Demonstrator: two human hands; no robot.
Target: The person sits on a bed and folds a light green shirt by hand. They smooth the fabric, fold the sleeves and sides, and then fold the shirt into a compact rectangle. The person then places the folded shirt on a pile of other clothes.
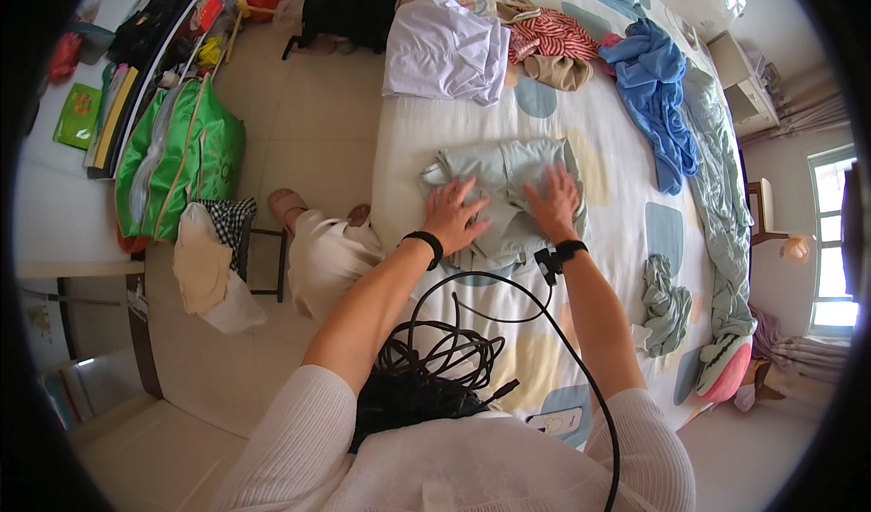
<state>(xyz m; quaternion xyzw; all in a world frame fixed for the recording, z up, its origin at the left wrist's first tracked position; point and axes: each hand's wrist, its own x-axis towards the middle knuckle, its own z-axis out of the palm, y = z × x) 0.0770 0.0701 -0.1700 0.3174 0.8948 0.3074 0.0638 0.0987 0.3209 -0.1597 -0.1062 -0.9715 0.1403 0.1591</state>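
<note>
A pale grey-green buttoned garment, partly folded, lies on the bed in front of me. My left hand rests on its left part with the fingers spread. On its right part lies my right hand, palm down, fingers apart. Neither hand grips the cloth. Each wrist wears a black band, and a black cable runs by the right one. Above the garment, a white folded piece of clothing lies near the bed's left edge.
Red-striped cloth, blue clothing and crumpled green cloth lie on the bed. A coiled black cable sits by my lap, a phone to its right. A green bag stands at the left.
</note>
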